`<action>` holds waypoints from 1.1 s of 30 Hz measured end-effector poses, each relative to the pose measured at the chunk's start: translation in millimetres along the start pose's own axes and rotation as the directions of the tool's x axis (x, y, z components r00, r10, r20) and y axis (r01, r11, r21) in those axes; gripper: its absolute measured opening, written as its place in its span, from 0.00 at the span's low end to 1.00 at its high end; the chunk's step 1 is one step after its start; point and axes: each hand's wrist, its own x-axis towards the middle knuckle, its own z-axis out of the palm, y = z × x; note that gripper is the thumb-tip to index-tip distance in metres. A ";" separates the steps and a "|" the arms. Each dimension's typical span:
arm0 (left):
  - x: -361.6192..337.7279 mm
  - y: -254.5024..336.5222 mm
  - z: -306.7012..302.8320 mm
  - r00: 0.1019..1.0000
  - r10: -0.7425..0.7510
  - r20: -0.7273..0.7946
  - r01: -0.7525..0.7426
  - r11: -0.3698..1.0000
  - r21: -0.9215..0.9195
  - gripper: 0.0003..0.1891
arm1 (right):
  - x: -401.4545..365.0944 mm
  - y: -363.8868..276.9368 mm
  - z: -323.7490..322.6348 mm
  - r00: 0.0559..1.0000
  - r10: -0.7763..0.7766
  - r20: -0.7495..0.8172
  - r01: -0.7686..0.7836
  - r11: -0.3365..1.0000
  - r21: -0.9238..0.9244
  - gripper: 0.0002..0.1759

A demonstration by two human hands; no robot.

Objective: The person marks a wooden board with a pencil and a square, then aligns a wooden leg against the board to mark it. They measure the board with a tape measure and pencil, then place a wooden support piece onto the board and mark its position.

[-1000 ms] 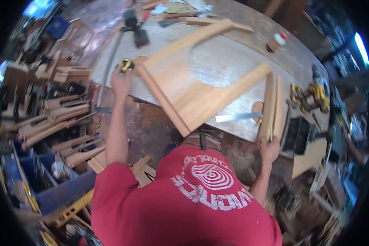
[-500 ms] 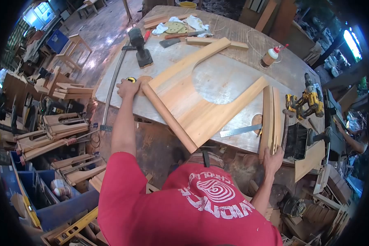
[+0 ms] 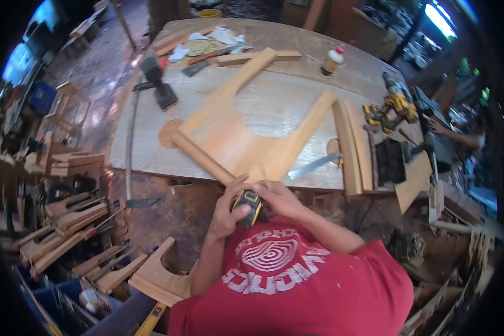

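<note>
A black and yellow tape measure [image 3: 252, 200] is held close to my shirt, over the near table edge. My left hand [image 3: 227, 211] is closed around its body, thumb on its face. My right hand [image 3: 280, 197] meets it from the other side, fingers bent against its top; the blade cannot be made out. Just beyond my hands lies a U-shaped wooden panel [image 3: 221, 119] with a curved cut-out and two long arms. A wooden rail [image 3: 203, 158] runs along its near left edge. To the right, a metal ruler [image 3: 315, 166] lies beside long wooden strips [image 3: 348, 147].
A dark cordless tool [image 3: 159, 84] and a bar clamp [image 3: 131, 145] occupy the table's left side. A glue bottle [image 3: 331, 61] stands at the back, and yellow drills [image 3: 395, 103] rest at right. Wooden parts [image 3: 75, 213] crowd the floor at left. Another person's arm [image 3: 453, 134] shows far right.
My left hand has brought the tape measure from the table's left side to in front of my chest. My right hand has left the wooden strips and joined it. The view has shifted.
</note>
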 end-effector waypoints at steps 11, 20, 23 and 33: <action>-32.4 -1.1 24.0 0.920 -0.386 0.071 0.369 0.913 0.172 0.50 | 37.3 -21.7 -67.4 0.924 -0.053 0.379 0.180 0.934 -0.308 0.24; -48.5 -44.9 53.8 0.682 -0.727 -0.083 0.729 0.667 0.151 0.29 | 129.8 -87.4 -401.3 0.981 -0.106 -0.164 0.014 0.876 -0.483 0.25; -36.4 -40.1 58.4 0.660 -0.713 -0.238 0.737 0.555 0.386 0.28 | 157.5 -86.3 -474.6 0.937 -0.091 -0.338 -0.086 0.877 -0.474 0.23; 5.9 -29.3 55.0 0.624 -0.708 -0.330 0.759 0.451 0.469 0.24 | 225.3 -54.3 -535.4 0.867 -0.362 -0.344 -0.067 0.598 -0.799 0.19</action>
